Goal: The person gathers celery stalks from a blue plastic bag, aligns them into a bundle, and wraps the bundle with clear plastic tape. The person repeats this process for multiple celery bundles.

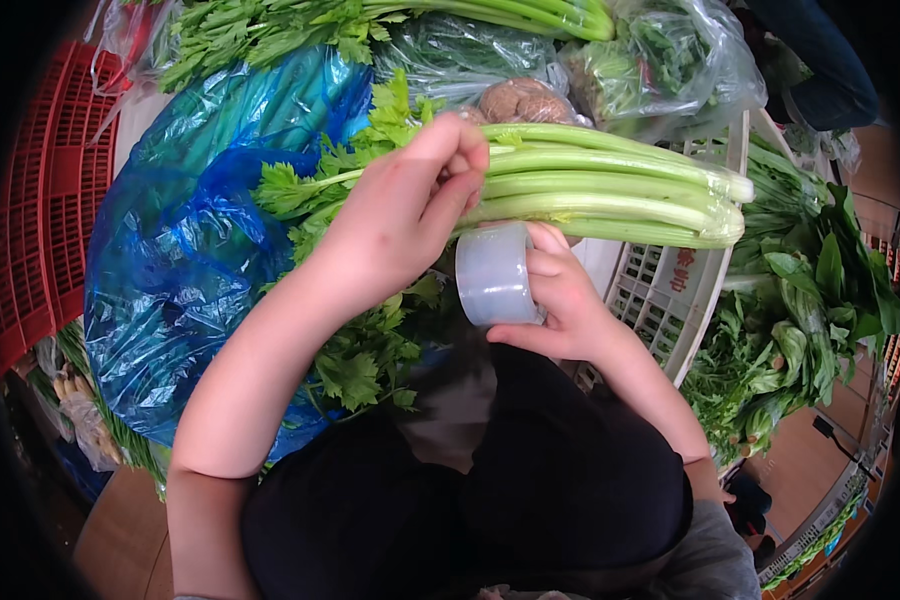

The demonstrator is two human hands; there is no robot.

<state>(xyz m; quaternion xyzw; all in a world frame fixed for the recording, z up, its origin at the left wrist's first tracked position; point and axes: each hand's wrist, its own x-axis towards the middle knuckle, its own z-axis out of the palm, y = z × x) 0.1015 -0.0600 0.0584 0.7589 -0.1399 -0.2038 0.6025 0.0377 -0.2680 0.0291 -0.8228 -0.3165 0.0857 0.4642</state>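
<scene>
A bunch of celery point(600, 187) lies across in front of me, its pale root end to the right and its leaves point(300, 191) to the left. Something clear and shiny shows around the root end. My left hand point(412, 199) is over the bunch where stalks meet leaves, thumb and fingertips pinched together. Whether anything thin is between them cannot be made out. Just below the stalks, my right hand point(566, 292) grips a wide roll of clear tape point(493, 274), with fingers inside its core and the thumb beneath.
Blue plastic bags point(187, 247) of greens lie at left, beside a red crate point(52, 195). Behind are more celery point(495, 15), bagged mushrooms point(525, 101) and bagged vegetables point(660, 67). A white crate point(664, 292) bearing red writing stands at right, before leafy greens point(787, 322).
</scene>
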